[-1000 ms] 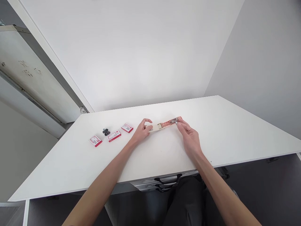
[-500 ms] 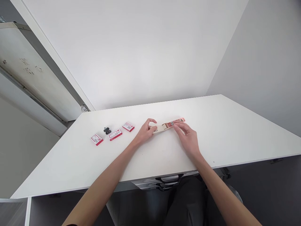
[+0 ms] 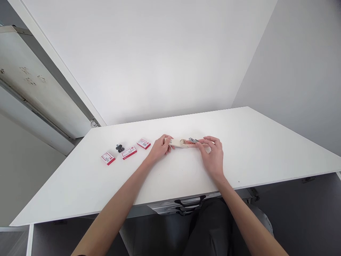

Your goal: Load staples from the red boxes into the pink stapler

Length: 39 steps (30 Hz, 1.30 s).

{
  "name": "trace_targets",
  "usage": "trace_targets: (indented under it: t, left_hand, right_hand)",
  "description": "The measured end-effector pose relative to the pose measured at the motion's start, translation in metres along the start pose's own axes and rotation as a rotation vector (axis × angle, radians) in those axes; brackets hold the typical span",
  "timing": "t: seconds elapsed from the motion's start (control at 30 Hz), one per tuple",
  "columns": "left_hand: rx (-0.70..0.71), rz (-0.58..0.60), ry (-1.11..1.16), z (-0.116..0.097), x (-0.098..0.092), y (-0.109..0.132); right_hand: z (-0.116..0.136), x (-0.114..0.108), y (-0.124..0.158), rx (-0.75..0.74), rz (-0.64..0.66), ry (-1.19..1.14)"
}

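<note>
An opened-out stapler, cream on the left and pinkish on the right, stretches between my hands at the middle of the table. My left hand is closed round its cream end. Thumb and fingers of my right hand pinch a small silver strip that looks like staples, tilted above the pinkish half. That hand's fingers also lie over the far right end of the stapler and partly hide it.
Left of my hands lie three white-and-red boxes and a small black hinged item. The white table meets a white wall behind. Black drawer handles show below its front edge.
My left hand has closed more fully round the stapler's cream end. The stapler has turned level, its right end coming nearer, and the silver strip now shows raised and tilted.
</note>
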<state>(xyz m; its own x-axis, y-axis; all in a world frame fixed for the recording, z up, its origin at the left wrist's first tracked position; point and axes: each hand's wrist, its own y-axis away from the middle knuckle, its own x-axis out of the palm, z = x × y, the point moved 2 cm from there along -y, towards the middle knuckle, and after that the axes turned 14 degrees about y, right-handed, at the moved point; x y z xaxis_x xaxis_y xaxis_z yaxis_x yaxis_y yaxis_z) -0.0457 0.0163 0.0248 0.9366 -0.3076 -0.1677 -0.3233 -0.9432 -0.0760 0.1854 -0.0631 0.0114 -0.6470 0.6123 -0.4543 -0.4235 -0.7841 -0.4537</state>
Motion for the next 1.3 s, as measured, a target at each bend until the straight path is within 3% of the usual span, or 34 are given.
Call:
trace_targets:
  t: [0.27,0.5,0.83,1.03,1.3]
  left_hand:
    - [0.006,0.007,0.005,0.0048,-0.0013,-0.0043]
    - [-0.013,0.018,0.007,0.0044,-0.0005,-0.0045]
    - [-0.014,0.025,0.003,0.0035,0.0001,-0.0047]
    - [-0.016,0.023,0.002,0.0018,0.0011,-0.0034]
    - [-0.019,0.020,-0.006,0.0004,0.0021,-0.0029]
  right_hand:
    - [0.0021,-0.0005,0.0013,-0.050,0.013,-0.002]
    - [0.0058,-0.0043,0.0022,0.086,0.099,-0.065]
    - [0.0022,-0.0001,0.0042,0.068,0.149,-0.134]
    - [0.0048,-0.0015,0.0020,0.007,0.112,-0.110]
    - [0.0078,-0.0036,0.0014,0.036,0.107,-0.118]
